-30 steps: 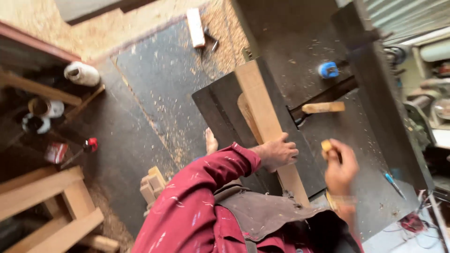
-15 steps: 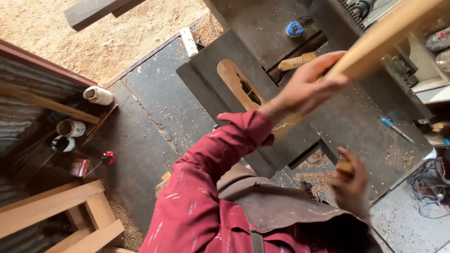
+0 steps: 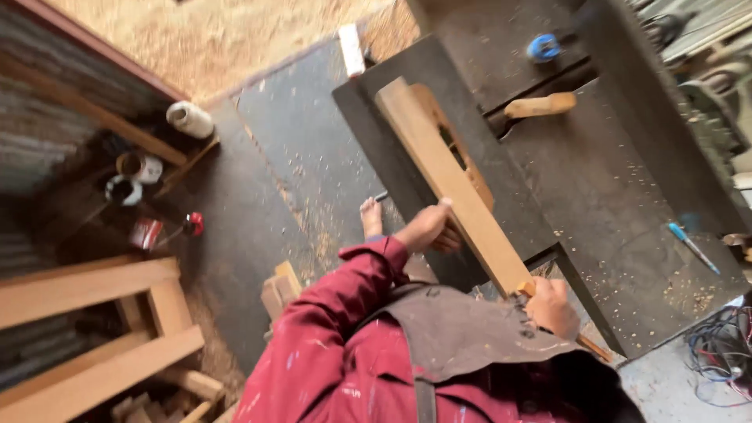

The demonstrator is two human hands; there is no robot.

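A long pale wooden plank (image 3: 446, 176) lies slanted on the dark metal machine table (image 3: 611, 204), over a wooden guard piece beneath it. My left hand (image 3: 427, 227), at the end of a red sleeve, presses against the plank's left edge near its middle. My right hand (image 3: 552, 307) grips the plank's near end at the table's front edge. A thin orange stick (image 3: 595, 348) pokes out below that hand. A brown apron covers my chest.
On the table are a wooden handle (image 3: 540, 106), a blue knob (image 3: 542, 48) and a blue pen (image 3: 693, 247). My bare foot (image 3: 370, 217) stands on the sawdusty floor. Tins (image 3: 139, 168) and a wooden frame (image 3: 86, 313) are at left, cables (image 3: 721, 356) at right.
Half a second ago my left hand held the plank raised in the air; now it lies flat on the machine table with both hands on it.
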